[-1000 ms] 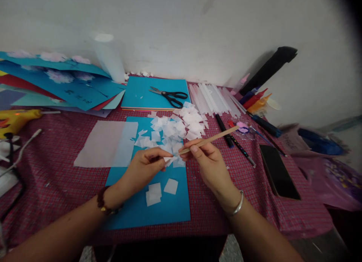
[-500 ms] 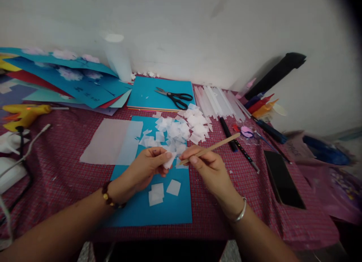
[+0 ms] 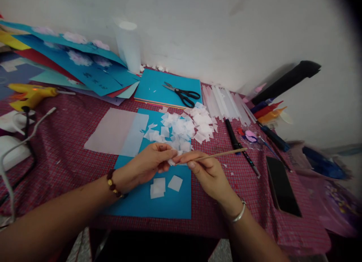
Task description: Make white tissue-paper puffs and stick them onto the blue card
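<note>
At nine o'clock a yellow glue gun [image 3: 31,95] rests on the checked surface [image 3: 65,167]. Our left hand [image 3: 149,165] has its fingers pinched shut on a small tissue square [image 3: 171,162], meeting the tip of the wooden stick [image 3: 217,154], apparently to wrap it. Our right hand [image 3: 207,173] clamps that stick, angled toward three o'clock. Scissors [image 3: 182,94] lie at twelve.

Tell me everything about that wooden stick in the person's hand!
The wooden stick is thin, flat and pale tan, like plain wood. The right hand pinches it near one end, so it lies almost level, its free end pointing right over the red checked cloth. Its held tip meets a small white paper piece pinched by the left hand.
</note>
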Demonstrator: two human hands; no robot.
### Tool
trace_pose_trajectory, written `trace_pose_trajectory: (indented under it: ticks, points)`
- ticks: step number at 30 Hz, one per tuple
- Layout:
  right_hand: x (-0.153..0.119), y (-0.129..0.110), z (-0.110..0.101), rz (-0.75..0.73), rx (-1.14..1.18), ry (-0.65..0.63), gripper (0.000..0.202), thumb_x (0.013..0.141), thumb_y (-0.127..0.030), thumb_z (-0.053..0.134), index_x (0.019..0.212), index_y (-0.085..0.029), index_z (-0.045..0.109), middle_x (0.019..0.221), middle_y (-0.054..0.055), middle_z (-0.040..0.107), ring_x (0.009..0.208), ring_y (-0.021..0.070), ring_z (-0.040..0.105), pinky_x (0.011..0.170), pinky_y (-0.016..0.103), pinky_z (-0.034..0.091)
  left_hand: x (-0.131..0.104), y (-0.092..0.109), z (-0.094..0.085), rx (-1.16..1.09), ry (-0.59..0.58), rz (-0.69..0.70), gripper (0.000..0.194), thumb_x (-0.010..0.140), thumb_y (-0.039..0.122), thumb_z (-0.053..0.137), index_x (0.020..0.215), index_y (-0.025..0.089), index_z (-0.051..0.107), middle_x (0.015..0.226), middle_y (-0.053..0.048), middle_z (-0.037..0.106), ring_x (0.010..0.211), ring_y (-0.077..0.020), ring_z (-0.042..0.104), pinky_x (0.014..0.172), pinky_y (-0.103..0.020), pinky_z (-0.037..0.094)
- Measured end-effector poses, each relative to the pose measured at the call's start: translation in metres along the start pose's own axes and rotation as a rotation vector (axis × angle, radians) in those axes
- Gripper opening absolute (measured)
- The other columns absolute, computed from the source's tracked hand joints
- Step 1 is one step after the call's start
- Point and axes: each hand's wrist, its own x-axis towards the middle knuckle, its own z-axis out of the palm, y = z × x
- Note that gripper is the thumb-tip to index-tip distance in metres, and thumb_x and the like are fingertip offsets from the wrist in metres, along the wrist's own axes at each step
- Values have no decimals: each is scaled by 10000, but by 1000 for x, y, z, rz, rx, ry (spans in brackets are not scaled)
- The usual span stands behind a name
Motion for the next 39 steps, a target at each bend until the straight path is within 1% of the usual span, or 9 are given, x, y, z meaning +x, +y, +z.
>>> trace_pose_trajectory:
  ticks: [5,13,21,24,26,30,33,37,39]
  points:
    - [1,1,1,-28,-33,-8,248,929,-182,467,1058,-267,660,977,21,694,961,167,631,859,343,493,0,0,-1,18,-17,-1,275,705,381,697,661,142,570,587,33,576,412,-26,442,379,-163,257]
    - [3,5,0,-88,-75,11,182,867,-135,567,930,-255,689,942,24,689,939,171,629,859,366,488,1,1,0,-25,-4,7,241,658,309,738,775,149,601,560,48,549,404,-30,437,368,-161,244]
    - [2,6,2,-6,25,16,196,880,-161,553,950,-268,702,928,16,705,918,167,641,837,347,492,0,-1,1,-8,-25,10,216,686,292,705,798,143,595,602,26,579,418,-34,448,381,-162,261]
    - [4,11,3,119,179,144,127,859,-204,594,899,-258,702,856,3,716,812,137,660,722,270,503,0,-1,1,-5,11,29,247,737,349,659,869,157,576,612,27,561,436,-54,471,388,-171,291]
    - [6,15,3,234,370,271,72,832,-252,630,875,-250,686,797,-5,722,715,119,661,613,225,488,-2,0,1,9,102,118,254,781,377,613,937,190,541,652,34,557,469,-70,490,391,-178,312]
    - [10,21,-1,348,640,450,133,749,-307,704,842,-219,667,756,-1,722,639,117,654,528,197,465,-9,5,1,240,267,411,218,818,322,575,686,184,469,541,68,438,453,-51,380,416,-174,299]
    - [11,19,-3,334,651,501,152,729,-303,719,838,-212,664,748,-2,719,622,113,645,516,193,455,-11,3,3,389,116,370,288,840,342,537,615,164,513,535,48,456,455,-53,388,429,-181,311]
    - [10,15,0,294,561,480,125,752,-297,699,840,-212,674,749,-2,720,607,105,633,509,191,435,-6,-5,6,330,-34,247,223,846,359,521,906,179,640,714,7,593,484,-72,475,430,-197,362]
    - [9,14,2,273,498,462,97,773,-285,682,844,-218,678,749,-6,719,604,102,632,512,192,428,-4,-8,6,273,-49,243,229,846,358,527,910,172,645,739,-5,612,494,-73,486,450,-202,384]
